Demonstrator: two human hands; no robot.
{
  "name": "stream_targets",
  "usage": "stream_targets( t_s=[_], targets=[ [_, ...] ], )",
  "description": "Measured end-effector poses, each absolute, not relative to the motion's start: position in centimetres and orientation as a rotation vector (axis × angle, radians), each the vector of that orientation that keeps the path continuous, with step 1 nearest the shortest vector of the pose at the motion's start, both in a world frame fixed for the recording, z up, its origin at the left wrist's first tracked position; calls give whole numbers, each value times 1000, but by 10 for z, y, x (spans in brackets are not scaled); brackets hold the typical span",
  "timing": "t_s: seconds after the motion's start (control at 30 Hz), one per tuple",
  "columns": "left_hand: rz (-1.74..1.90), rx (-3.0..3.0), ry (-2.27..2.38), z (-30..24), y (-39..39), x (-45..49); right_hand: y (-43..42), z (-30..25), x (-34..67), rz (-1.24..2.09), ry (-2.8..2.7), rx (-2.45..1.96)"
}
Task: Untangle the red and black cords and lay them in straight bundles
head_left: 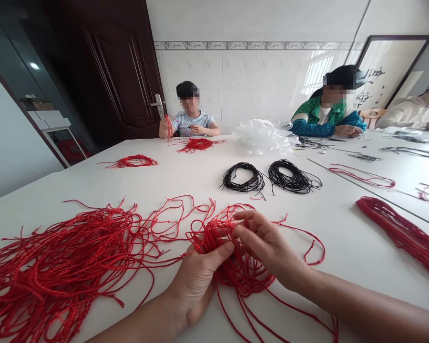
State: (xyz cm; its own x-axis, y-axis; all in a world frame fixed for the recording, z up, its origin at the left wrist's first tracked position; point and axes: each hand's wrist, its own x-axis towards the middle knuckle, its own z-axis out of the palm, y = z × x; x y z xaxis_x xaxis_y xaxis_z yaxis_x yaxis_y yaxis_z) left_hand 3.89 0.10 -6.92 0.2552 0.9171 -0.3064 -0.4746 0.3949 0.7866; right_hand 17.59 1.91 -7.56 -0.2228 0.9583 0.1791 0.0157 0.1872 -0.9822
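My left hand [200, 271] is closed around a looped bundle of red braided cords [218, 238], its thumb pressed across the strands. Loops and loose ends hang below it over the white table [186, 166]. At the right side of this bundle is my right hand [259, 238], thumb and fingers curled in, with a bit of red cord showing between them. Its fingertips are partly hidden among the strands. A large loose heap of red cords [82, 257] lies to the left, some strands trailing toward the bundle.
Two black cord coils [243, 177] lie beyond my hands, with a clear plastic bag [262, 137] behind. A red cord hank [403, 228] rests at right. Smaller red bundles [137, 161] lie at far left. Several people [193, 119] sit across the table, one holding red cords.
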Motion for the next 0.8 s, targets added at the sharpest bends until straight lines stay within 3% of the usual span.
stream_targets(
  t_s=[0.1,0.23,0.4,0.53,0.8],
  targets=[
    [1001,560,818,-70,2,36,19,-77,176,1187,-1616,-952],
    [939,459,705,-70,4,32,21,-77,177,1410,-1468,-919],
    [983,408,720,-72,8,30,25,-77,179,1139,-1424,-973],
    [986,429,683,-71,8,30,19,-77,177,1354,-1545,-946],
    [960,466,701,-70,7,31,15,-72,177,1473,-1482,-1000]
  ],
)
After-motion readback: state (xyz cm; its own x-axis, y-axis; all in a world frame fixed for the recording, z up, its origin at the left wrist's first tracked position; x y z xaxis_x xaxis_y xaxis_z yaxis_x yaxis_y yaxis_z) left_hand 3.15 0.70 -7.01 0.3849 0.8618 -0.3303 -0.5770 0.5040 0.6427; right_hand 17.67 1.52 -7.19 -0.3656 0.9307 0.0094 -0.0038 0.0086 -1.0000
